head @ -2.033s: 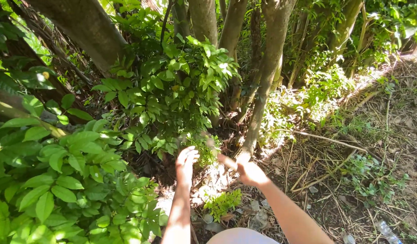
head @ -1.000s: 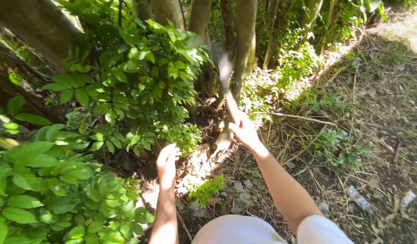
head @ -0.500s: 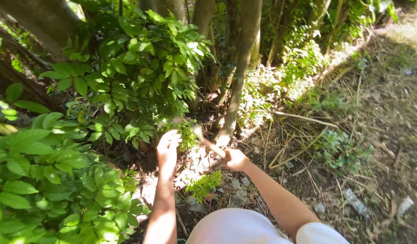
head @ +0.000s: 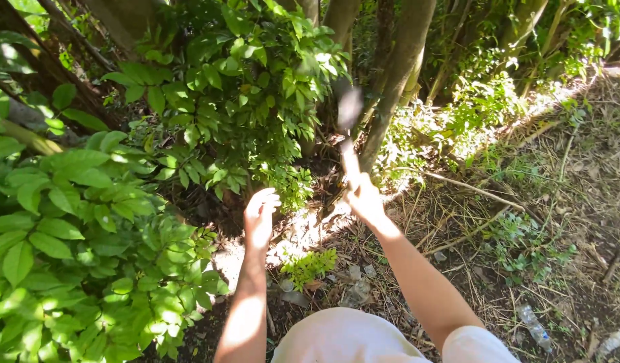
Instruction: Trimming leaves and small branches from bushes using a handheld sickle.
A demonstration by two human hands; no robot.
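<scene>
My right hand (head: 364, 198) grips the handle of a long tool whose blurred blade (head: 349, 107) is raised in front of a thin tree trunk (head: 391, 87). My left hand (head: 259, 214) hangs beside it with the fingers loosely apart and nothing in them, just below the hanging leaves of a dense green shrub (head: 243, 101). A small leafy seedling (head: 311, 264) grows on the bare sunlit soil between my two forearms. The tool's exact kind is lost in motion blur.
Broad-leaved bushes (head: 74, 228) crowd the left side. Several more trunks (head: 337, 17) rise behind the shrub. Dry sticks (head: 471, 191) and dead leaves cover the ground on the right, where a crushed plastic bottle (head: 532, 323) lies.
My right hand swung the tool down toward the base of the trunk and has now lifted it again. My left hand stayed by the shrub, shifting only slightly.
</scene>
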